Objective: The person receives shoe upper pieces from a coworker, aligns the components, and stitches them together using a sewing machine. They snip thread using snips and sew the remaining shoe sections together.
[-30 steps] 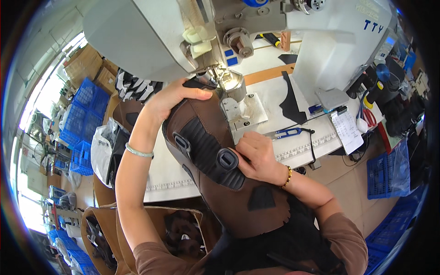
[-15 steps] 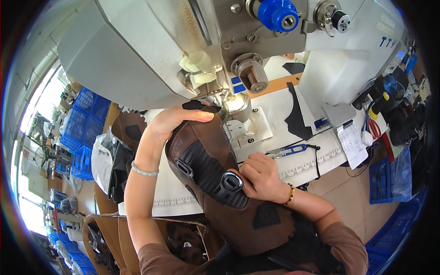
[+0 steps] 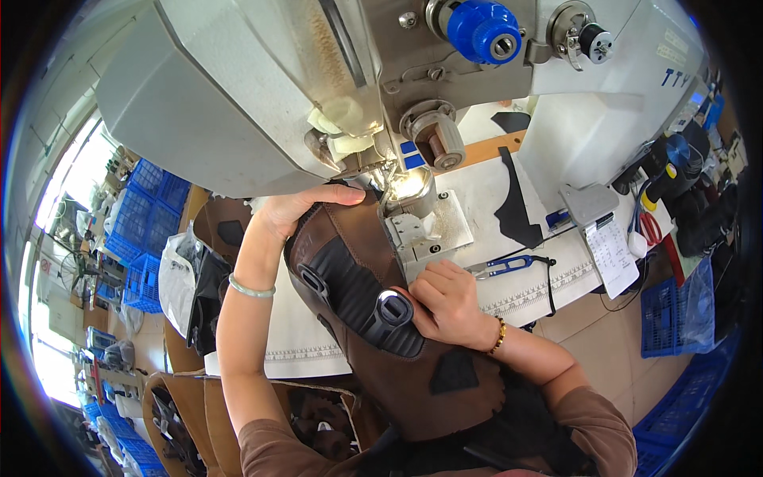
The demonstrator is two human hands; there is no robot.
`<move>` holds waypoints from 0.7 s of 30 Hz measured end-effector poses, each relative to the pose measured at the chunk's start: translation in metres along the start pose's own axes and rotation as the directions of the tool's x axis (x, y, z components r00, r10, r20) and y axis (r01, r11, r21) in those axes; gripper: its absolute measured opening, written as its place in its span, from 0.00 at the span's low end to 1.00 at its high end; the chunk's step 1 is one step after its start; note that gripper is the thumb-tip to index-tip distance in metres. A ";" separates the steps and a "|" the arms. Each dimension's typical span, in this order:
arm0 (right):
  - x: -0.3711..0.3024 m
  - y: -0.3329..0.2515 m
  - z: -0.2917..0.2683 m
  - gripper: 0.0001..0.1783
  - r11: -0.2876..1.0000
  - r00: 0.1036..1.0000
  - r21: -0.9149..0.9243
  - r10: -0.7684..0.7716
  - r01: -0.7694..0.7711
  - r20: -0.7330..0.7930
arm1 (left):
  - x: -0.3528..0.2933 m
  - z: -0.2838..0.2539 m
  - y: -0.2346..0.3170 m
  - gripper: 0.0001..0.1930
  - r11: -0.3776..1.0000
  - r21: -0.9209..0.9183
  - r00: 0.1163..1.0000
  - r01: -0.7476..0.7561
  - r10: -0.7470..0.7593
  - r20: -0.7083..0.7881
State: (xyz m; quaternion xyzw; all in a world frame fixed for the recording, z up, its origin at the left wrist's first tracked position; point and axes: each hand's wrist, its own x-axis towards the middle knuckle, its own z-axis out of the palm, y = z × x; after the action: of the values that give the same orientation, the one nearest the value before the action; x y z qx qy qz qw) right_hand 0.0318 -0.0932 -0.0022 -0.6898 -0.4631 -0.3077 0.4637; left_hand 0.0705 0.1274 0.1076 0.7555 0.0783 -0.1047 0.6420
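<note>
A brown leather boot upper (image 3: pixel 405 393) with a black ribbed panel (image 3: pixel 350 290) and two oval, metal-rimmed fittings stretches from my lap to the sewing machine (image 3: pixel 262 95). Its far end lies beside the machine's lit post (image 3: pixel 413 199); the needle itself cannot be made out. My left hand (image 3: pixel 298 211) grips that far end, one finger laid across the leather and the others hidden behind it. Closer to me, my right hand (image 3: pixel 449 306) is closed on the upper's right edge, beside the silver-rimmed fitting (image 3: pixel 393 308).
Blue-handled thread snips (image 3: pixel 513 265) and a black cut piece (image 3: pixel 514 208) lie on the white table (image 3: pixel 306 354), right of the post. Cardboard boxes (image 3: pixel 214 413) stand below left. A paper slip (image 3: pixel 610 254), red-handled scissors (image 3: pixel 650 228) and blue crates (image 3: pixel 668 310) are at right.
The boot upper has shifted slightly left and away from me, with both hands moving along on it. Their grips look the same.
</note>
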 end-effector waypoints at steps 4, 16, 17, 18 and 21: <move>0.002 0.003 -0.003 0.14 1.000 1.000 -0.001 -0.015 0.015 0.012 | 0.001 -0.004 -0.005 0.13 0.995 -0.076 0.998 0.060 -0.058 0.025; 0.004 0.005 -0.012 0.11 0.995 0.975 -0.009 0.100 -0.100 0.199 | -0.004 0.003 -0.015 0.24 0.996 -0.054 0.996 -0.072 0.074 0.044; 0.004 0.004 -0.011 0.11 0.997 0.982 0.005 0.075 -0.077 0.171 | -0.005 0.003 -0.014 0.25 0.996 -0.054 0.996 -0.067 0.071 0.058; 0.003 0.005 -0.010 0.11 0.998 0.989 0.016 0.054 -0.057 0.141 | -0.009 0.008 -0.009 0.27 0.993 -0.044 0.993 -0.105 0.107 0.040; 0.002 0.007 -0.011 0.10 0.999 0.991 0.000 0.048 -0.048 0.128 | -0.011 0.014 -0.006 0.22 0.975 -0.054 0.977 -0.214 0.214 -0.013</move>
State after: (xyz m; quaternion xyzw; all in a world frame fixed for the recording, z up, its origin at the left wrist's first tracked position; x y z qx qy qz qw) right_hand 0.0394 -0.1037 0.0010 -0.7183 -0.4756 -0.2511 0.4414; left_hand 0.0572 0.1152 0.1029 0.7419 0.0015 -0.0303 0.6698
